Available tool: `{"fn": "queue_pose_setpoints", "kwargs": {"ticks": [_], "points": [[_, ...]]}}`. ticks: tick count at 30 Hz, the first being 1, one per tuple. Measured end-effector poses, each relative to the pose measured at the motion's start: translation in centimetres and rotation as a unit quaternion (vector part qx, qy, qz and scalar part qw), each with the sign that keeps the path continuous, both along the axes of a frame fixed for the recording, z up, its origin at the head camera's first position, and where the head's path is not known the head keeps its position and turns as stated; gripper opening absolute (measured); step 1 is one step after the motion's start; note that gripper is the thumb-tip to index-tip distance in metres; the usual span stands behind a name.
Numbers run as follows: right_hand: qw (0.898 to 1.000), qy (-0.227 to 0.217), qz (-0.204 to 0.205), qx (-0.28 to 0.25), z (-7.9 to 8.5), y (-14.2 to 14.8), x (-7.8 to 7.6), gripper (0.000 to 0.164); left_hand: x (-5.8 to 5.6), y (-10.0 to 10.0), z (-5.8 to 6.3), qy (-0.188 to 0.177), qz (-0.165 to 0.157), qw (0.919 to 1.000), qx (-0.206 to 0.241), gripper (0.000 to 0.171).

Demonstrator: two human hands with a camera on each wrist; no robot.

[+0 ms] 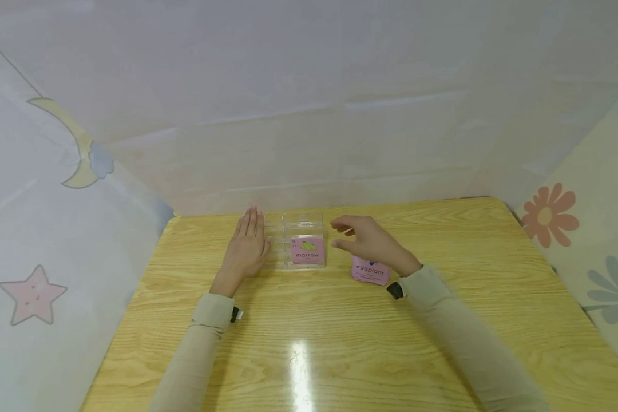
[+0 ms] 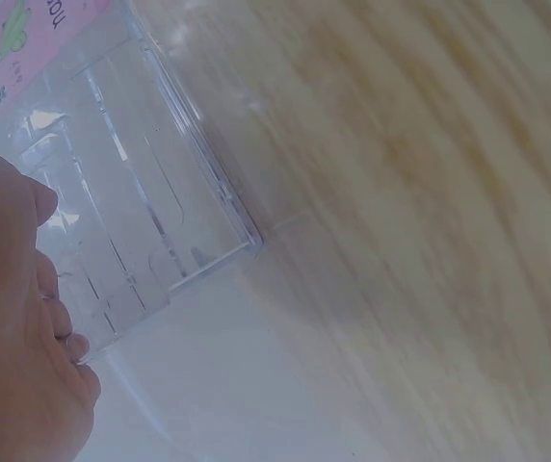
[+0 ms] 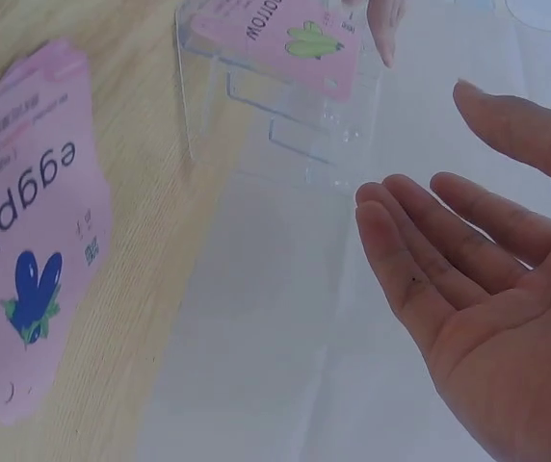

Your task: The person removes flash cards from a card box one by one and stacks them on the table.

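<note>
A clear plastic rack with several compartments (image 1: 302,225) stands near the table's back edge. In its front right compartment leans a pink card marked "marrow" (image 1: 307,256). My left hand (image 1: 246,247) lies along the rack's left side, fingers straight, thumb toward the rack. To the right of the rack hovers my right hand (image 1: 368,239), thumb apart from slightly bent fingers; the right wrist view shows nothing in it. A stack of pink cards with "eggplant" on top (image 3: 35,241) lies on the table just below that hand, partly hidden by it in the head view.
The wooden table (image 1: 268,337) reaches back to a pale cloth backdrop (image 1: 309,143). Printed cloth walls flank it, with a moon (image 1: 77,143) and star (image 1: 35,294) at left and flowers (image 1: 545,216) at right.
</note>
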State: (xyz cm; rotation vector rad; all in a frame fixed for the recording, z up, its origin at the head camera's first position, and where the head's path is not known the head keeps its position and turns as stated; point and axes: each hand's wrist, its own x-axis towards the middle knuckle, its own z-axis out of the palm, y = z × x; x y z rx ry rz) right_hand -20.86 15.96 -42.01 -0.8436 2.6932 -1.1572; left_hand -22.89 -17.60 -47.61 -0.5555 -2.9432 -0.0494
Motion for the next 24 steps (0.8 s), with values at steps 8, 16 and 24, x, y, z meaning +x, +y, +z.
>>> {"fn": "queue_pose_setpoints", "kwargs": {"ticks": [8,16,24], "points": [[0.998,0.040,0.014,0.036,-0.6,-1.9,0.4,0.054,-0.1,0.1,0.0,-0.004,-0.002,1.0000,-0.002,0.070],[0.996,0.064,0.041,0.036,-0.6,-3.8,0.9,0.066,-0.2,0.1,0.2,0.004,-0.003,1.0000,-0.001,0.070],[0.991,0.077,0.061,0.089,-1.2,-5.2,1.0,0.079,0.0,0.1,0.1,-0.005,-0.001,1.0000,0.000,0.070]]}}
